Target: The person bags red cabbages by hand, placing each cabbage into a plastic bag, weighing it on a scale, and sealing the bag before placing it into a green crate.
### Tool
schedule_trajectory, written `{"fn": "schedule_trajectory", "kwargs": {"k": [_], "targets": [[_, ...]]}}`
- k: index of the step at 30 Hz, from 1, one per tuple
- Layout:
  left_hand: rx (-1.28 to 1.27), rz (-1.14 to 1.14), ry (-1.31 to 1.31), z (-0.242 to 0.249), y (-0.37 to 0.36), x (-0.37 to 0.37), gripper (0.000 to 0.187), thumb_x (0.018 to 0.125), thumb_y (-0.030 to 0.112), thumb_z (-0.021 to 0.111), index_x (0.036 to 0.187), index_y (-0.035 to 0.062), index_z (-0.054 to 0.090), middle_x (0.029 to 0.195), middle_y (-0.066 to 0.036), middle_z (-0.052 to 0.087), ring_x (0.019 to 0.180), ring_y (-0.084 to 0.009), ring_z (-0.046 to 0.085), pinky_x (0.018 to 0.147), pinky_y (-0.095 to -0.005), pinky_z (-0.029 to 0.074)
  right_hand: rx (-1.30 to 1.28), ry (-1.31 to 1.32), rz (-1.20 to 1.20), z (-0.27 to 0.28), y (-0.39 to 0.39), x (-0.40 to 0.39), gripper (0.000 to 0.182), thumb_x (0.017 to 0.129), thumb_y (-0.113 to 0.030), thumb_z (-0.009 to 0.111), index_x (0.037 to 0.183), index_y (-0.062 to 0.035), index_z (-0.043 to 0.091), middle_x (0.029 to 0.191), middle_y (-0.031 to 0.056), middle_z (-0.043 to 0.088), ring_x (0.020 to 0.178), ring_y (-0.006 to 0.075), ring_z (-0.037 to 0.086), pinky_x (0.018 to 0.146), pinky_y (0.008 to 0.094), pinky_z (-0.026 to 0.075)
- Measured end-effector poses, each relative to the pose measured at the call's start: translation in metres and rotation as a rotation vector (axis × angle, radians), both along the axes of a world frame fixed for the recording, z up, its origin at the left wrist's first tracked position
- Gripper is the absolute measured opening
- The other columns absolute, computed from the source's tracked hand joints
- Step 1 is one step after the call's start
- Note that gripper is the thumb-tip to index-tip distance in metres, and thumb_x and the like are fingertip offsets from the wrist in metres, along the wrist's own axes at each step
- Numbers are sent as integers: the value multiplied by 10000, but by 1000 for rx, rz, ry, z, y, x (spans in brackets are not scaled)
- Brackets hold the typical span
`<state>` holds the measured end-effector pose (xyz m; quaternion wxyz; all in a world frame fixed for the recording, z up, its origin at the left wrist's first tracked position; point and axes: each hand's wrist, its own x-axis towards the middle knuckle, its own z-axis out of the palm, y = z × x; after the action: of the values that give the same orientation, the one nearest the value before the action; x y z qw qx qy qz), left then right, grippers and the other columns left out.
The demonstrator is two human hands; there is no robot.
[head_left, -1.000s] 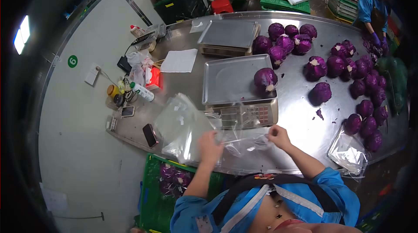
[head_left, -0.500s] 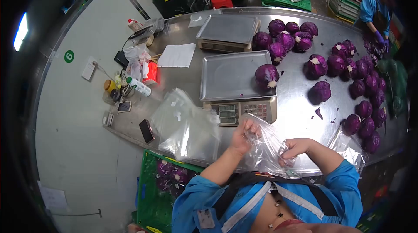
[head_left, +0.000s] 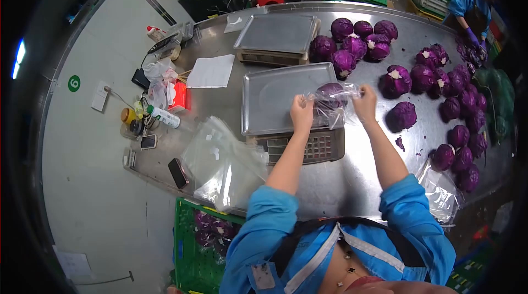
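My left hand [head_left: 302, 113] and my right hand [head_left: 365, 102] hold a clear plastic bag [head_left: 332, 106] stretched between them, one hand on each side. The bag hangs right over a purple cabbage [head_left: 331, 94] that rests on the steel pan of the near scale [head_left: 275, 96]. I see the cabbage through the film and cannot tell whether the bag is around it. The scale's keypad [head_left: 319, 149] lies below my forearms.
Many purple cabbages [head_left: 456, 107] lie across the steel table [head_left: 341, 184] at right and back. A pile of clear bags [head_left: 225, 162] is at left, a second scale [head_left: 276, 38] behind, a phone [head_left: 177, 172] near the edge. Another person [head_left: 467, 8] works at far right.
Both hands lifted a bag from near the table's front edge, opened it close to my body, then carried it forward over the cabbage on the scale pan.
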<state>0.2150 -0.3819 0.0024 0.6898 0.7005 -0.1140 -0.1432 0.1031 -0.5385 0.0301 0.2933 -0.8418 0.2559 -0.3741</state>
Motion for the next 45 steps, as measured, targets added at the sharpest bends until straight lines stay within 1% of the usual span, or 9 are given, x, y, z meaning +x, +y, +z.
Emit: {"fn": "schedule_trajectory", "kwargs": {"k": [7, 13, 15, 19, 22, 27, 33, 37, 45], "targets": [[-142, -226, 266, 5, 30, -13, 216, 801, 211, 557, 838, 6, 616, 603, -65, 571, 433, -116, 476, 388, -245, 355, 1044, 12, 384, 2, 9, -32, 210, 783, -153, 553, 941, -40, 631, 751, 53, 615, 672, 96, 545, 636, 236, 426], [247, -1387, -311, 91, 101, -72, 151, 721, 169, 653, 821, 57, 644, 776, -61, 631, 674, -177, 592, 608, -309, 464, 647, 749, 1369, 70, 8, -135, 298, 648, -31, 718, 930, 1, 625, 874, 77, 638, 811, 159, 587, 766, 284, 458], [107, -1410, -220, 94, 121, -105, 144, 725, 169, 648, 832, 72, 641, 771, -68, 624, 695, -209, 596, 609, -318, 462, 1358, 382, 1518, 21, -9, -160, 316, 698, -172, 706, 972, -41, 621, 848, 91, 635, 799, 146, 590, 708, 311, 470], [-122, -1367, -253, 99, 125, -183, 99, 742, 146, 617, 809, 73, 619, 735, -60, 606, 657, -230, 583, 581, -322, 453, -113, 832, 757, -30, 86, -138, 625, 754, -414, 588, 1283, -165, 367, 827, 138, 593, 706, 239, 602, 573, 342, 456], [-53, -1300, -432, 100, 130, -204, 96, 743, 162, 614, 796, 82, 618, 715, -49, 599, 639, -219, 580, 563, -319, 449, -345, 917, 657, -44, 109, -131, 724, 744, -416, 590, 1338, -198, 237, 864, 126, 584, 713, 263, 595, 592, 345, 454], [-26, -1226, -473, 102, 139, -225, 98, 743, 175, 612, 784, 86, 613, 698, -39, 593, 611, -209, 577, 543, -316, 444, -362, 996, 629, -52, 116, -120, 753, 736, -445, 589, 1333, -152, 238, 908, 135, 590, 778, 278, 599, 661, 388, 458], [26, -1048, -634, 107, 147, -226, 113, 732, 194, 630, 755, 86, 609, 661, -53, 586, 607, -237, 580, 544, -319, 451, 1178, 465, 1392, 44, 93, -185, 945, 706, -510, 628, 1373, -81, 113, 1181, 170, 479, 1077, 257, 470, 882, 411, 372], [210, -871, -526, 92, 141, -218, 108, 715, 161, 640, 757, 64, 619, 682, -94, 600, 619, -258, 591, 564, -315, 466, 115, 857, 719, 73, 78, -243, 682, 691, -348, 670, 1270, -134, 379, 1099, 148, 551, 977, 277, 553, 811, 351, 443], [9, -549, -1010, 130, 131, -210, 112, 690, 191, 657, 727, 90, 624, 626, -54, 592, 538, -216, 572, 493, -293, 435, 44, 272, 400, 101, 96, -286, 122, 716, -107, 614, 832, -125, 647, 696, 57, 599, 645, 232, 574, 582, 341, 449]]}}
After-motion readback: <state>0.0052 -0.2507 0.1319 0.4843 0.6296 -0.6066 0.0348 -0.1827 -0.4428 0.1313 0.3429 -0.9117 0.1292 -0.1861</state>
